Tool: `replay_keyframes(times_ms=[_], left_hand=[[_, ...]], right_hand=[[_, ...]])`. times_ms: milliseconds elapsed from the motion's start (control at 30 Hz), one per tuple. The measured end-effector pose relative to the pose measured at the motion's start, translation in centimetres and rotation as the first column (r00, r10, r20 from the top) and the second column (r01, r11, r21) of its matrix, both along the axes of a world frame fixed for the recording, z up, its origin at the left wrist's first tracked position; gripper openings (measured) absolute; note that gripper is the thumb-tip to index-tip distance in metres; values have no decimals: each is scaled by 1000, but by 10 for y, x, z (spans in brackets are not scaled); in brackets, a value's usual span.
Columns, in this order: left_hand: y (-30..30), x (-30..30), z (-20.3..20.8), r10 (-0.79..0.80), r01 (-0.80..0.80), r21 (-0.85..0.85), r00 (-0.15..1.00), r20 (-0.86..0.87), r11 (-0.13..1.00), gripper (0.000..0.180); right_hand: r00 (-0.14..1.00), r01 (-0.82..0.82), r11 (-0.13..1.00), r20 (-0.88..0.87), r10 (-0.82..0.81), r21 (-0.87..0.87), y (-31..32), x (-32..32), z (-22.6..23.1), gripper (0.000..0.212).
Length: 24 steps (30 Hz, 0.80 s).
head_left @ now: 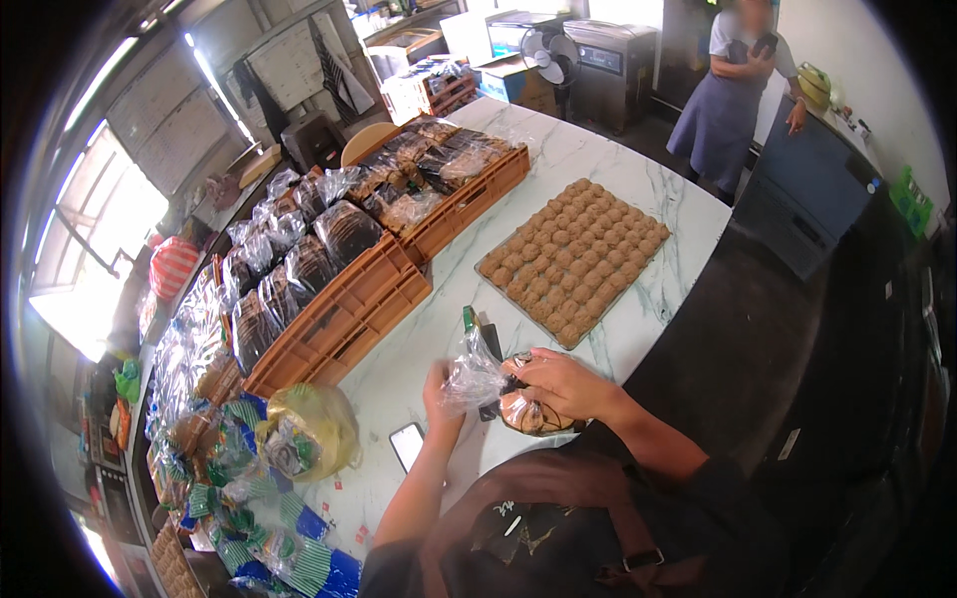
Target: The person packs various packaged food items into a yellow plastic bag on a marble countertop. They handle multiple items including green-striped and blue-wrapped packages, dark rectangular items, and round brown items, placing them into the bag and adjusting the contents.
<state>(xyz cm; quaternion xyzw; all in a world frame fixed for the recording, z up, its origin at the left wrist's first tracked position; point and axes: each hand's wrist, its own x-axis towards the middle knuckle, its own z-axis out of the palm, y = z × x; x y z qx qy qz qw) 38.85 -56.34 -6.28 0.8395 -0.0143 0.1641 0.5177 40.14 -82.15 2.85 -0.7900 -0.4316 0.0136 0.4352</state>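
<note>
Close to my body, at the table's near edge, is a clear plastic bag with brown, dark-marked bread (531,413) in it. My right hand (566,384) is closed over the top and side of the bagged bread. To the left, my left hand (439,393) grips the loose, crumpled end of the bag (472,380); its fingers are partly hidden behind the film. Just beyond my hands stands a narrow dark device with a green part (470,319). Beside my left forearm lies a phone (407,445) with a light screen.
Orange crates (344,329) of bagged dark loaves line the table's left side. A tray of round brown dough balls (576,261) lies to the right. Yellow bag (317,429) and blue-green printed packaging (269,533) fill the near left. A person (723,110) stands beyond the table, by a dark cabinet.
</note>
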Motion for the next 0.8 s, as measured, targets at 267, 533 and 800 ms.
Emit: replay_keyframes(times_ms=[267,533,800], left_hand=[[-33,-50,119,-655,154,882,728,204,446,47],[-37,-15,127,-733,145,949,670,114,280,37],[-64,-44,146,-605,202,-592,485,-632,780,30]], right_hand=[[990,-99,994,-96,104,54,-5,20,-1,24],[977,-161,987,-146,156,-23,-12,-5,13,24],[976,87,996,196,-90,21,-7,-33,-2,24]])
